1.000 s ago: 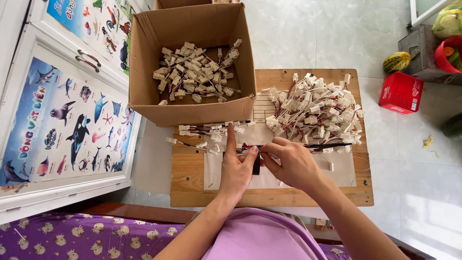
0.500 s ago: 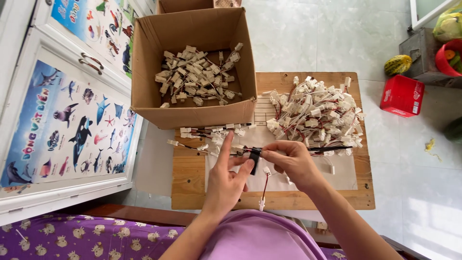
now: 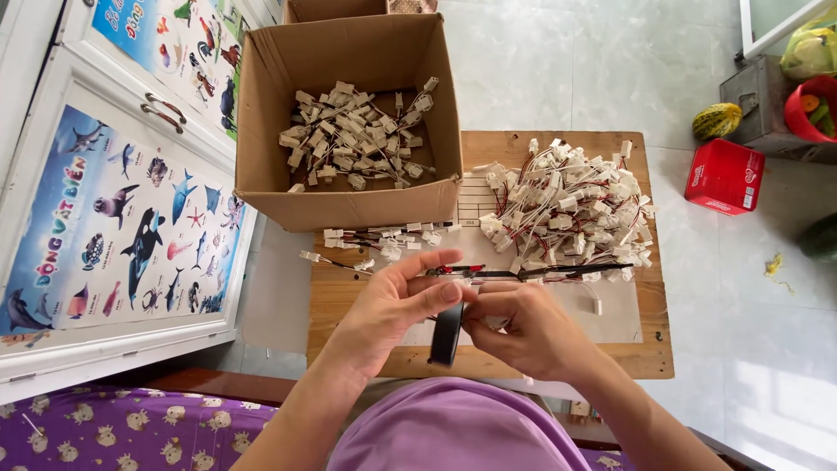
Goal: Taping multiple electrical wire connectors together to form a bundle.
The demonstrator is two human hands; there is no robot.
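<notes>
Held item: a small black roll, apparently tape (image 3: 446,333), hangs between both hands above the near edge of the table (image 3: 488,362).
Left hand (image 3: 392,314): grip narrow, fingertips pinched at the roll's top.
Right hand (image 3: 523,330): grip closed on the same spot.
Progress: cardboard box (image 3: 261,122) holds many bundled white connectors (image 3: 357,131); a large loose wired heap (image 3: 567,205) lies unprocessed.
Surroundings: a black-and-red tool (image 3: 523,272) and stray connectors (image 3: 384,240) lie ahead; red box (image 3: 724,177) on the floor.

A home is serving as a small workshop: a low wooden table (image 3: 649,349) is sitting on tiled floor (image 3: 558,70) beside a cupboard (image 3: 105,113) wearing sea-animal posters (image 3: 122,235).
</notes>
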